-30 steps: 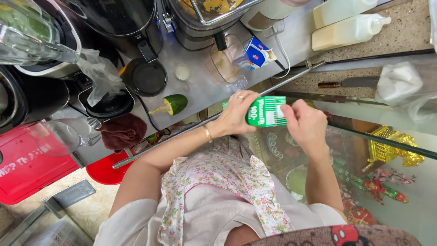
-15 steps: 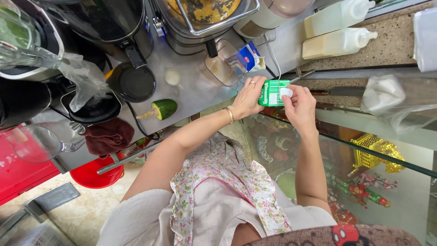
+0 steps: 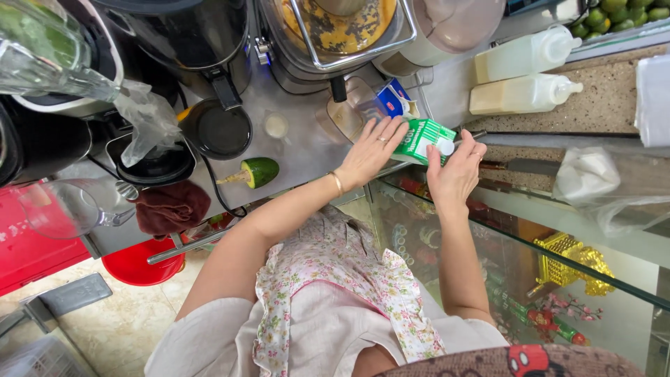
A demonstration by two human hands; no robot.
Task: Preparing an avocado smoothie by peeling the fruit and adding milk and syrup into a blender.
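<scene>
Head view: looking straight down over the person's floral apron (image 3: 335, 279) to a steel counter.
Nearest: red bucket (image 3: 143, 264) and red crate (image 3: 28, 255) low at the left, by the tiled floor.
Right foreground: glass case (image 3: 530, 251) with a gold ornament (image 3: 576, 262) inside.
Left hand: left hand (image 3: 373, 150) lies against the near side of the green carton (image 3: 426, 139), fingers spread along it, a ring and a thin bracelet showing.
Right hand: right hand (image 3: 453, 171) is closed on the carton's right end, fingertips over its white cap.
Carton: tilted, held between the 2 hands above the counter edge where steel meets the glass case.
Beside it: blue carton (image 3: 394, 99) just behind the left hand, touching a clear cup (image 3: 345, 115).
Counter left: cut cucumber half (image 3: 258, 171), dark round lid (image 3: 223, 129), maroon cloth (image 3: 171, 208), glass jug (image 3: 59, 208).
Right: crumpled plastic bag (image 3: 593, 178) on the ledge.
Further back: 2 pale squeeze bottles (image 3: 523, 77) lying on the stone ledge.
Farthest: juicer (image 3: 335, 28) with orange pulp, black machine (image 3: 185, 35), green limes (image 3: 618, 14) at the top corner.
</scene>
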